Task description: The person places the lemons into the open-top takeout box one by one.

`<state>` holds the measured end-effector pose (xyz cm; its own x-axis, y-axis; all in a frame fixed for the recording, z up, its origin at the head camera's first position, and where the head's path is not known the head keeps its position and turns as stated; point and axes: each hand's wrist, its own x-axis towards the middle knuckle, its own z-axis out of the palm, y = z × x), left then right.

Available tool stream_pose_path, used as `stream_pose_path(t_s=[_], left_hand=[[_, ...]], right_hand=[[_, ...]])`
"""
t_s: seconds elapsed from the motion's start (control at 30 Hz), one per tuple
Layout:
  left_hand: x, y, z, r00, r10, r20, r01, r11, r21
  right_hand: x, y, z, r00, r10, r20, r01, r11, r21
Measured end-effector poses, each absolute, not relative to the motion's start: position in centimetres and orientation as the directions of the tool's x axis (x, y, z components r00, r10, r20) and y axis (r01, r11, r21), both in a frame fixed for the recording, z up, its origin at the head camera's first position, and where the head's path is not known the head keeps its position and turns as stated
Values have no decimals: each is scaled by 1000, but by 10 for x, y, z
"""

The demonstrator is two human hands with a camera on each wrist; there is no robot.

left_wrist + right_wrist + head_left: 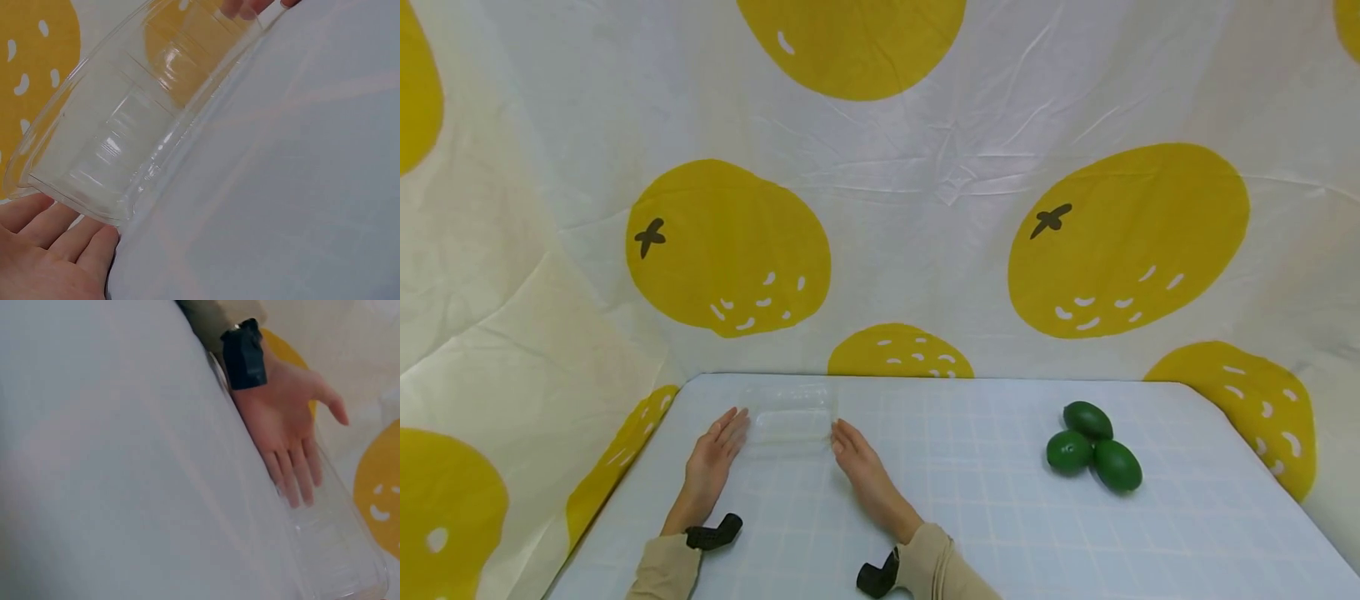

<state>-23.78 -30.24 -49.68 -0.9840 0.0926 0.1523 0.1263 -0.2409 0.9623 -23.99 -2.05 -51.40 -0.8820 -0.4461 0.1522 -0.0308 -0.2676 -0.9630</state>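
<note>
A clear plastic box (792, 427) sits on the table at the far left of the middle, see-through and empty-looking. My left hand (711, 458) stands along its left side, fingers straight. In the left wrist view the left fingertips (94, 240) lie against the end wall of the box (119, 144). My right hand (871, 481) is at the opposite side, with extended fingertips right at the wall. The right wrist view shows the left hand (284, 419) across the box (334, 547), palm facing inward.
Three dark green, lime-like fruits (1070, 452) lie grouped on the right of the table. A pale checked cloth (970, 500) covers the table. Behind it and at the sides hangs a white curtain (917, 250) printed with big yellow fruits.
</note>
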Motion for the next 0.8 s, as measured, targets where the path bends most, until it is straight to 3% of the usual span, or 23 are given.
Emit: stream_pose_path(t_s=[0.4, 0.8], left_hand=[[-238, -295, -501, -981, 93, 172, 148, -216, 965], [-236, -273, -500, -963, 148, 226, 180, -273, 945]], right_hand=[[-222, -19, -516, -881, -438, 180, -74, -249, -966], [-193, 6, -514, -825, -520, 221, -68, -296, -953]])
